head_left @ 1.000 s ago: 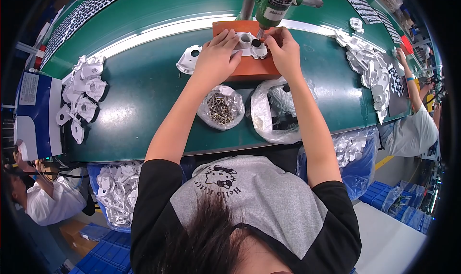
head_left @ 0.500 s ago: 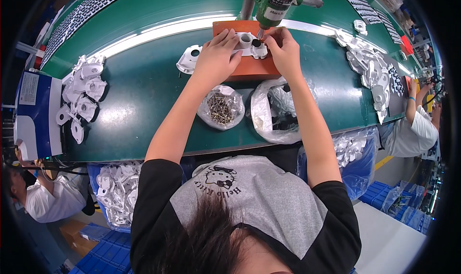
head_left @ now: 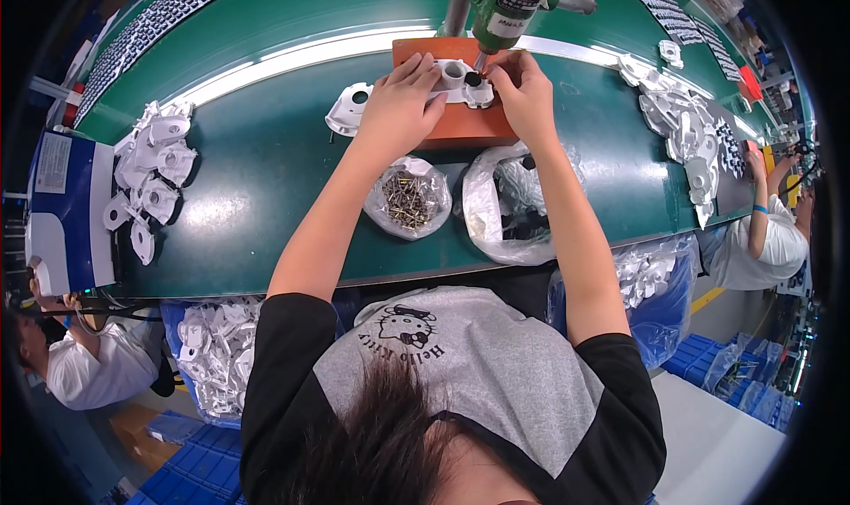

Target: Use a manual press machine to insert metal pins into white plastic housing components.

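Observation:
A white plastic part [head_left: 478, 95] with a round tube [head_left: 453, 70] and a dark round insert [head_left: 473, 79] lies on an orange block [head_left: 456, 126]. My left hand [head_left: 400, 107] grips its left end, fingers stretched along the far side and thumb on the near side. My right hand [head_left: 526, 95] is at the part's right end, thumb and forefinger pinched just beside the metal tip [head_left: 481, 61] of a green press-like machine [head_left: 505, 14]. What sits in that pinch is too small to make out. Another white part [head_left: 348, 108] lies left of the block, partly behind my left hand.
Near me stand a bag of small metal pins or screws [head_left: 407, 200] and a white plastic bag [head_left: 481, 213] with dark contents. White parts are heaped at left [head_left: 159, 164] and right [head_left: 677, 124]. Blue bins [head_left: 212, 354] stand below the table edge. Co-workers [head_left: 753, 248] sit at both sides.
My hands and the white part look the same as before. At the far right, the co-worker's arm has shifted slightly.

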### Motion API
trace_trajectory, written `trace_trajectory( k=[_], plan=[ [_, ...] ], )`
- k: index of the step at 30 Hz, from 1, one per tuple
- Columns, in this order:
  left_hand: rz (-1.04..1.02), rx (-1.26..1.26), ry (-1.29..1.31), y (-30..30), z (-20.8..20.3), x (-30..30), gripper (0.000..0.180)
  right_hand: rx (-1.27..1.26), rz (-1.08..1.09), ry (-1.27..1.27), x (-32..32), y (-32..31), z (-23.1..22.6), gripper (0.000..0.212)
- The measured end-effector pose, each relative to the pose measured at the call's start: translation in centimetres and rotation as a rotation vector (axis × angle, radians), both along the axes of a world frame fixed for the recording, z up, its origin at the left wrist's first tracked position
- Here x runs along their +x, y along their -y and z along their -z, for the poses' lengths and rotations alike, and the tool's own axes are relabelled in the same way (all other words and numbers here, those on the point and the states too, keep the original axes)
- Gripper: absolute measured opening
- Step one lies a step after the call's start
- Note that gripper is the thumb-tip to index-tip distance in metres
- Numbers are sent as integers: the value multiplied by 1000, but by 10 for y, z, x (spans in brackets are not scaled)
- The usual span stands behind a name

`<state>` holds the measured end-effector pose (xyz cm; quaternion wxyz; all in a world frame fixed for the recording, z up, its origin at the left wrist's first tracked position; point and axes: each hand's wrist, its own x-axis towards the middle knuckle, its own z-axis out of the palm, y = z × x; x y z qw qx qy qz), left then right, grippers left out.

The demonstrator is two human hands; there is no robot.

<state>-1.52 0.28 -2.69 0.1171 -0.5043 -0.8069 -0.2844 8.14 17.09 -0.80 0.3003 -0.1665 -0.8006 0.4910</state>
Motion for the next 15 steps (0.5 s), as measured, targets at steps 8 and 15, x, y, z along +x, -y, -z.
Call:
trace_trajectory(
  k=[8, 15],
  plan=[
    [-7, 47, -22, -1, 3, 0, 38, 13, 4, -1, 0, 0, 0, 11],
    [-7, 23, -4, 0, -1, 2, 40, -5, -3, 5, 0, -1, 1, 11]
  ],
)
